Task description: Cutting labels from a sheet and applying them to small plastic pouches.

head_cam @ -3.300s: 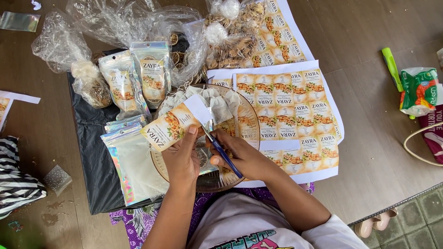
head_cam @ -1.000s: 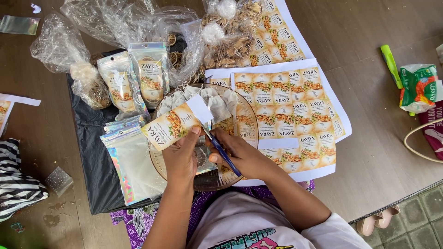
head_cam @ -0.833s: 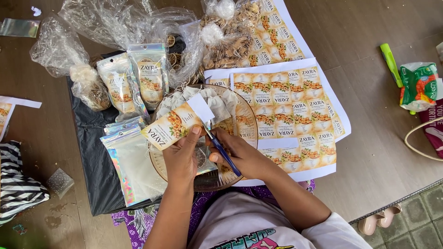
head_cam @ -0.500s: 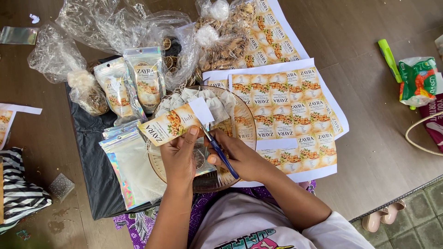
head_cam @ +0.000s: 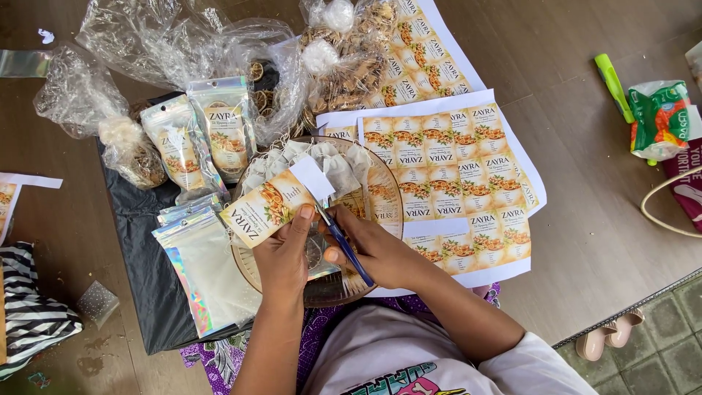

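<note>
While the left hand (head_cam: 281, 260) pinches a cut strip of printed orange-and-cream paper labels (head_cam: 269, 207) between thumb and fingers, the strip tilts up toward 10 o'clock above a round clear glass plate (head_cam: 386, 192). A white blank corner of the strip sticks out at its 2 o'clock end. The right hand (head_cam: 376, 252) is curled around blue-handled scissors (head_cam: 344, 241), whose blades point toward 11 o'clock and meet the strip just beside the left thumb; whether the blades are open or closed cannot be told. Small white tea-bag-like sachets (head_cam: 322, 161) fan along the plate's rim at 12 o'clock from the hands.

At 3 o'clock from the plate lies a white sheet of uncut orange labels (head_cam: 457, 179), with another such sheet (head_cam: 424, 51) at 1 o'clock. At 9 o'clock, iridescent empty foil pouches (head_cam: 201, 271) lie stacked on a black plastic sheet (head_cam: 142, 281). At 11 o'clock, 2 filled labelled pouches (head_cam: 197, 135) lean against crumpled clear plastic bags (head_cam: 161, 44) holding dried slices. Far off at 2 o'clock on the brown table (head_cam: 585, 241) rest a green marker pen (head_cam: 613, 86) and a green snack packet (head_cam: 662, 117).
</note>
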